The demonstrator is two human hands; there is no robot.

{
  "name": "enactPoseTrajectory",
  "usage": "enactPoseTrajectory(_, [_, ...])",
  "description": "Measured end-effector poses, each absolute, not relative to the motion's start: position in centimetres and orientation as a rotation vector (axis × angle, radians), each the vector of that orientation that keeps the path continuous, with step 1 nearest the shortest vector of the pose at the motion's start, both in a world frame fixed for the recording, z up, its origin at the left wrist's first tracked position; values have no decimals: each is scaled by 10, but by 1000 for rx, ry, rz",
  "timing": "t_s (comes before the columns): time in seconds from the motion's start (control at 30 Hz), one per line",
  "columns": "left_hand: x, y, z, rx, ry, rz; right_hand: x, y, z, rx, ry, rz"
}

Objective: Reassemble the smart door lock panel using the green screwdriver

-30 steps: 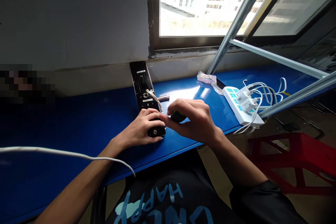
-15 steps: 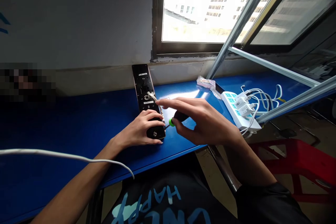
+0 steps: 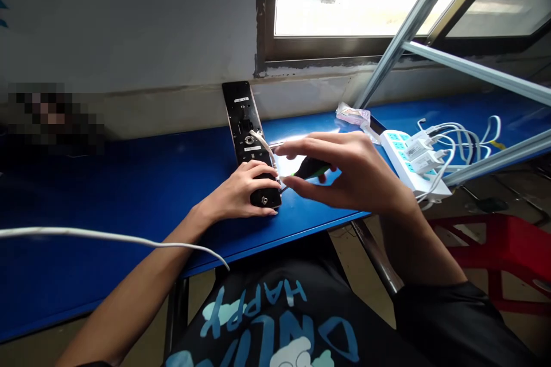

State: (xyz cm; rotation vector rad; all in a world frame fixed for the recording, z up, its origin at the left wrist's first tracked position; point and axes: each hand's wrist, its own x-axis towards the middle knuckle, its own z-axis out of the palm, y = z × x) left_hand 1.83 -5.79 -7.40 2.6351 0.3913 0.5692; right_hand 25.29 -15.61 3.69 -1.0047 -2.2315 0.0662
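A long black lock panel point(image 3: 246, 123) lies on the blue table point(image 3: 129, 183), its far end against the wall, with a white cable point(image 3: 262, 146) looping off its middle. My left hand point(image 3: 241, 192) rests on the panel's near end, fingers curled over it and pressing it down. My right hand point(image 3: 344, 175) hovers just right of the panel with fingers stretched out, and a black screwdriver with a green band point(image 3: 312, 169) lies under its palm, the tip towards the panel. Whether the thumb grips the screwdriver is hidden.
A white power strip point(image 3: 408, 163) with plugged chargers and white cables point(image 3: 465, 140) sits at the right. A small plastic packet point(image 3: 352, 113) lies near the window. Metal frame bars point(image 3: 473, 69) cross above. A white cord point(image 3: 107, 238) runs over the near left. A red stool point(image 3: 495, 252) stands below right.
My right hand has opened from a pinch at the panel's edge to stretched fingers, and shifted a little right. The screwdriver now shows more under it. The camera has tilted down.
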Motion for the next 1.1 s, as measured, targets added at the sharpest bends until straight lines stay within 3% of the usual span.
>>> enactPoseTrajectory(0.4, [18,-61,-71,2658,402,536,255,-155,41,-1019,-2268,-23])
enactPoseTrajectory(0.6, [19,-64,-66,2657,394,568,254,-154,38,-977,-2266,125])
enactPoseTrajectory(0.77, [19,-64,-66,2628,412,553,253,-151,39,-1005,-2234,-10])
enactPoseTrajectory(0.93, [20,-65,-66,2601,437,572,255,-151,41,-961,-2290,107])
enactPoseTrajectory(1.1, [20,-64,-67,2611,437,582,256,-150,43,-978,-2283,-57])
